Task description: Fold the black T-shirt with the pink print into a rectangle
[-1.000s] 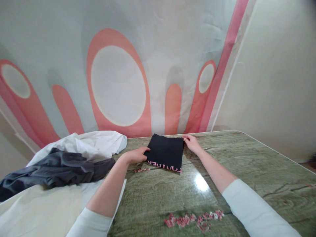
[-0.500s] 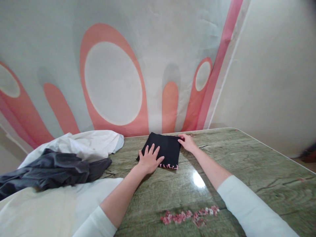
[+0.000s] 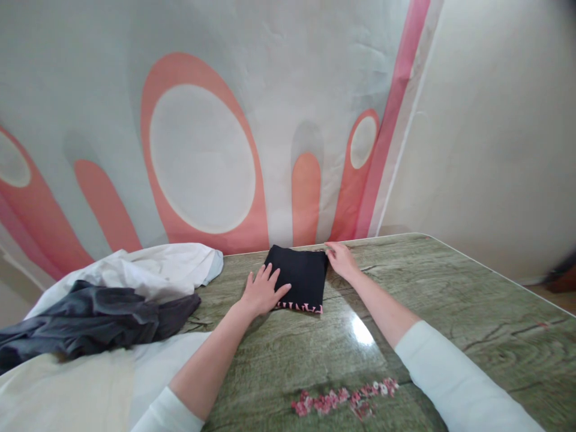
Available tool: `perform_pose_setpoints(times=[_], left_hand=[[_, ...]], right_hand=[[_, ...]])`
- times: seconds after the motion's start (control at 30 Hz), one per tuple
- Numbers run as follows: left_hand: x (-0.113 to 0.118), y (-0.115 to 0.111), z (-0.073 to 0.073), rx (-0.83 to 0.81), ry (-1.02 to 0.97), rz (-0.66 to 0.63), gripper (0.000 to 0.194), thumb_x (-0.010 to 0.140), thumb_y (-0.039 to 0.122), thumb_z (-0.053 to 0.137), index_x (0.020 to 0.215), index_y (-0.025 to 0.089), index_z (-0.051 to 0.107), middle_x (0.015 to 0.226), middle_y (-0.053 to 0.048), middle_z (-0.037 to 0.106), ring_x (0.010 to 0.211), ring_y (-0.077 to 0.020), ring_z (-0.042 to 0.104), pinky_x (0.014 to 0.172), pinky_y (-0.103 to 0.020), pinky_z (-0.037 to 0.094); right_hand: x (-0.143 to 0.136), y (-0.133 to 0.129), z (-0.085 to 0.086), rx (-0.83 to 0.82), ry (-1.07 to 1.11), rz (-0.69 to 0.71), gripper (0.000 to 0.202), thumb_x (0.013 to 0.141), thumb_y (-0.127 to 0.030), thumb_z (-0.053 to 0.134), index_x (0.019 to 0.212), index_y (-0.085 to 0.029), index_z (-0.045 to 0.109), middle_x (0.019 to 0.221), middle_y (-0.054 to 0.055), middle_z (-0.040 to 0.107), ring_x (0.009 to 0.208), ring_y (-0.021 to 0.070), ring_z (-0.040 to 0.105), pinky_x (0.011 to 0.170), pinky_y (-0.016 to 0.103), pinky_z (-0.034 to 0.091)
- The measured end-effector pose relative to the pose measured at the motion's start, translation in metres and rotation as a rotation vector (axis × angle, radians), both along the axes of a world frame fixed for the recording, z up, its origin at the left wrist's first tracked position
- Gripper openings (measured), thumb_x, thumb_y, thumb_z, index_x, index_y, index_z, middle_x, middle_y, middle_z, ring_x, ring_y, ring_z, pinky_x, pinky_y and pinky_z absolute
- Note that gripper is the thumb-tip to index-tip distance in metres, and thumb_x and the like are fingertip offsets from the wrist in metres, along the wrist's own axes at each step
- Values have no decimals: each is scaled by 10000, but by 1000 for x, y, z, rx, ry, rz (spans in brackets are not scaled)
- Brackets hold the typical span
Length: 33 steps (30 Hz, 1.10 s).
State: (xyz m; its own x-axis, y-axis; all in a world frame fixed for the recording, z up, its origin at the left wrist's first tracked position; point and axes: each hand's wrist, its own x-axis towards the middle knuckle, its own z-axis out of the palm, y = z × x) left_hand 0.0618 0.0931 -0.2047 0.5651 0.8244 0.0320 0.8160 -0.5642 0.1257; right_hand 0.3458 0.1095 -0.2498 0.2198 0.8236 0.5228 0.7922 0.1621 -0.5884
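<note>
A folded black garment with pink lettering along its near edge lies flat near the table's far edge. On its left side rests my left hand, palm down with the fingers spread. My right hand is at the garment's far right corner, its fingertips stretched out and touching the edge there. Some of those fingers are hidden behind the hand. Neither hand lifts the cloth.
To the left are a white garment, a dark grey garment and pale cloth in a heap. The wood-patterned table bears a pink blossom print. A patterned wall covering hangs behind.
My left hand has slid left toward the garment's side edge, uncovering more of it. The right fingers have loosened from a pinch at the far corner. The view has shifted slightly.
</note>
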Motion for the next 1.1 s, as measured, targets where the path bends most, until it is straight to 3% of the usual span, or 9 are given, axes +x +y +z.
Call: perform_pose_setpoints(times=[0.13,0.2,0.33,0.47,0.63,0.87,1.0,1.1], left_hand=[[16,-21,-1,29,-19,-85,666,822,643,248,1375,270,250,1469,-65,135,1338,-298,49,1032,-524,67],[20,-27,0,-34,-1,-84,700,798,674,262,1384,295,211,1473,-60,109,1330,-341,30,1007,-574,71],[14,-16,-1,-112,-6,-86,736,763,694,328,1379,307,216,1474,-58,104,1323,-364,42,997,-585,109],[1,13,-6,-14,-159,46,656,786,545,460,1303,148,389,1402,-142,298,1301,-310,211,1030,-454,204],[-11,35,-7,-15,-424,167,497,705,339,630,1146,138,522,1167,-105,558,1100,-234,499,956,-315,361],[-21,43,-4,-137,-584,271,494,607,301,719,1051,146,567,945,-67,647,903,-217,599,775,-286,461],[-24,43,0,-229,-639,293,547,601,290,727,1092,142,535,844,-55,651,756,-198,625,670,-273,482],[-22,40,2,-397,-795,294,544,644,268,698,1131,133,494,899,-72,652,745,-186,631,645,-268,498]], right_hand=[[-22,-7,0,-110,-166,203,462,818,-415,495,1250,-250,470,1357,42,407,1275,224,297,1057,400,193],[-27,-8,-5,-206,-202,219,480,829,-481,454,1259,-267,457,1376,39,378,1283,241,280,1051,433,174],[-17,-3,-11,-212,-173,79,438,842,-460,435,1215,-238,501,1319,75,451,1217,243,381,1012,418,240],[-3,4,-11,-166,-125,-41,338,864,-376,401,1022,-171,618,1077,125,612,1051,237,517,926,378,335],[-3,6,-11,-150,-104,-72,263,746,-399,570,875,-185,653,945,103,637,960,252,543,874,387,360],[-19,3,-3,-54,-97,-78,162,742,-247,560,892,-201,599,939,67,619,957,233,528,879,405,358],[-27,-1,7,47,28,-4,129,760,-220,514,881,-205,559,928,63,610,941,219,534,873,384,380],[-36,-2,13,32,351,75,144,759,-266,521,890,-207,525,919,55,613,897,211,555,851,380,410]])
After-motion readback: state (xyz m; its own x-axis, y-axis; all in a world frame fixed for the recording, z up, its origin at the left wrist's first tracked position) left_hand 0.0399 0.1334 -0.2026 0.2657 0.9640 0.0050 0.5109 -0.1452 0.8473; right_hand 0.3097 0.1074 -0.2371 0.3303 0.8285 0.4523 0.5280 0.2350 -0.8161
